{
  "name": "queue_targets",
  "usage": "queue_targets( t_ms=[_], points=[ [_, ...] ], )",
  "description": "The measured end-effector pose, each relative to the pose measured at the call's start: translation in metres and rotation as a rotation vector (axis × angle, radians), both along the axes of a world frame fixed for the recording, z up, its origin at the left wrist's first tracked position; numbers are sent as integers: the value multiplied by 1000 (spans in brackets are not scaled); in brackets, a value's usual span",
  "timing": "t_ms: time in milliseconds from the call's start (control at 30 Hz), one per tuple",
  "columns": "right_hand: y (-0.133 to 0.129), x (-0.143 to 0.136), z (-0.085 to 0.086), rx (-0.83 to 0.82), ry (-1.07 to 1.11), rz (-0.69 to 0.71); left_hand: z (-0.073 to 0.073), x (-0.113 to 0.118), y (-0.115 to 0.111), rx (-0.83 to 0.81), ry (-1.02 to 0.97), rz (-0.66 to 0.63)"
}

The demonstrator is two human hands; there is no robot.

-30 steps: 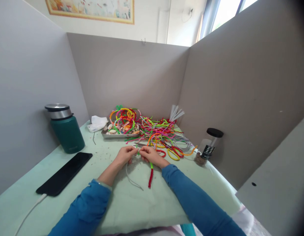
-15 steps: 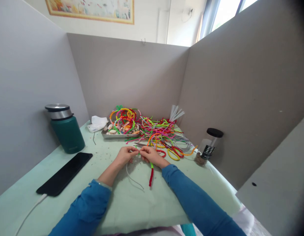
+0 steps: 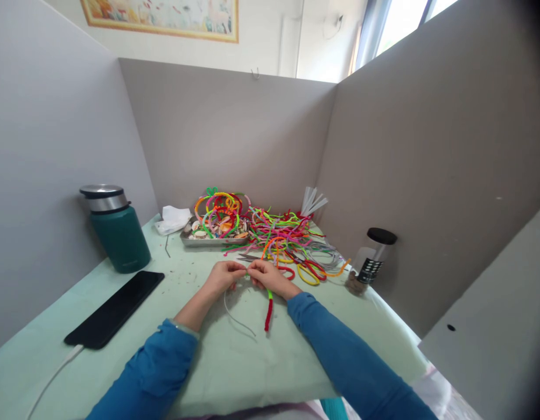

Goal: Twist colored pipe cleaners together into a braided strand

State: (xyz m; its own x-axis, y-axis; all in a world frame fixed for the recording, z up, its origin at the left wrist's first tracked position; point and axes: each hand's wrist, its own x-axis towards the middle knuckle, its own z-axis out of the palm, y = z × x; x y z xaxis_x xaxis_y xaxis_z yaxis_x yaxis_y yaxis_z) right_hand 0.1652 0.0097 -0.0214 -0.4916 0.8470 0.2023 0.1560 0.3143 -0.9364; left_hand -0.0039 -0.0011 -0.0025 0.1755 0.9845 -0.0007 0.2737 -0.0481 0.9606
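My left hand [image 3: 226,275] and my right hand [image 3: 266,276] meet over the middle of the table, fingertips pinched close together. Below my right hand hangs a pipe cleaner [image 3: 269,312], lime green at the top and dark red toward its end; its upper part is hidden in the fingers. A thin grey-white wire [image 3: 237,319] trails down from my left hand and curves to the right. Both seem to belong to one piece, though the join between the fingertips is covered. Just beyond the hands lie scissors [image 3: 249,257], partly under the pipe cleaners.
Behind the hands are a metal tray [image 3: 215,241] of shells and pipe-cleaner rings, and a tangled heap of colourful pipe cleaners [image 3: 283,230]. A green bottle [image 3: 121,239] and a phone [image 3: 115,309] stand left; a black-lidded jar [image 3: 370,262] is right. Grey partitions [image 3: 230,128] enclose the table.
Hardly anything differs: both hands stay pinched together at the same spot, with only a slight shift of the fingertips.
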Motion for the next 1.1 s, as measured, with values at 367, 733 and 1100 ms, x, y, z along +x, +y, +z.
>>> queue_targets(
  t_ms=[367,733,1100],
  points=[
    [1,1,-1,1,-8,9,-2,0,2,35,156,-33],
    [0,0,-1,-10,9,-12,-6,-3,0,94,296,-27],
    [-1,0,2,-17,11,-13,-5,-4,0,121,355,-46]
  ],
)
